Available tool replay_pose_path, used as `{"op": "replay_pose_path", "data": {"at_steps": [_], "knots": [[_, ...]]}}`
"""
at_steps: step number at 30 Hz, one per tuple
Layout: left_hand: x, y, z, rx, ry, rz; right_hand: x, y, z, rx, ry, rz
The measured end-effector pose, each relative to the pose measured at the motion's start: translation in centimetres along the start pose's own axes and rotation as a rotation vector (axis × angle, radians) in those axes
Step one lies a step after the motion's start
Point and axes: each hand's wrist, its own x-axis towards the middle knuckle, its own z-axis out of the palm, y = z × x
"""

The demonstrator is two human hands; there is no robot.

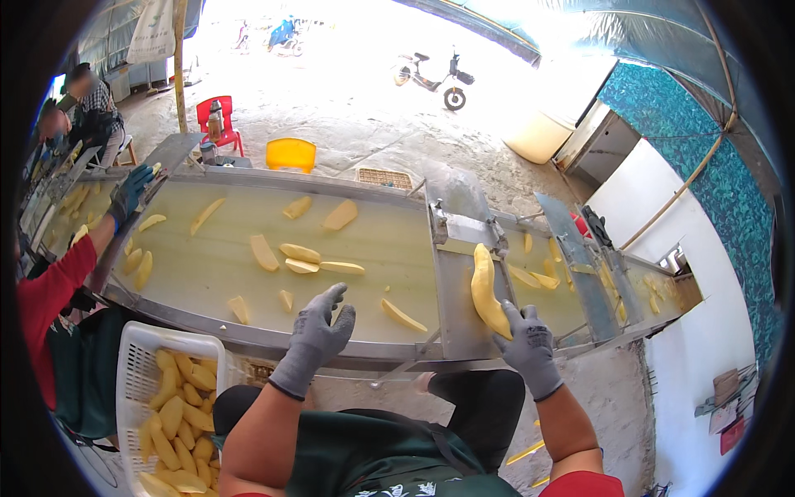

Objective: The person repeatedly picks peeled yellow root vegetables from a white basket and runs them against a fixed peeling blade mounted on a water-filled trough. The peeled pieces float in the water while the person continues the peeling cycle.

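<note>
My right hand (528, 338), in a grey coated glove, grips the lower end of a long, peeled yellow tuber (488, 291). The tuber lies along a metal board (456, 298) set across the trough, below a metal cutter frame (466, 228). My left hand (321, 329), gloved alike, is empty with thumb and fingers apart over the near side of the trough. Beyond it, yellow pieces, among them a long slice (404, 315) and a small cluster (301, 253), lie in the shallow cloudy water of the trough (372, 292).
A white plastic crate (171, 335) of peeled tubers stands at my lower left. A co-worker's gloved hand (131, 189) works at another board on the left. More metal boards (574, 267) cross the trough at right. Chairs and a yellow-brown basket (385, 178) are behind it.
</note>
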Motion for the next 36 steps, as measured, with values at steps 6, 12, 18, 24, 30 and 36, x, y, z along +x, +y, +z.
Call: {"op": "replay_pose_path", "data": {"at_steps": [6,12,18,24,30,36], "knots": [[0.1,0.3,0.4,-0.027,-0.03,-0.055,2.9,-0.5,1.9,-0.162,0.104,-0.03],[0.1,-0.2,0.0,-0.001,0.005,0.005,8.1,-1.2,2.6,-0.2,0.054,-0.025],[-0.1,0.4,-1.3,-0.027,0.016,-0.02,6.9,-0.7,2.9,0.129,0.182,0.045],[-1.2,1.5,-1.9,-0.039,-0.024,-0.016,6.8,-0.8,4.2,0.177,0.217,0.069],[-1.3,1.6,-1.8,-0.045,-0.048,0.011,14.8,-1.4,5.4,0.123,0.183,0.078],[-0.4,1.8,-1.4,-0.008,-0.022,0.017,22.2,-1.4,4.9,0.111,0.068,0.188]]}}
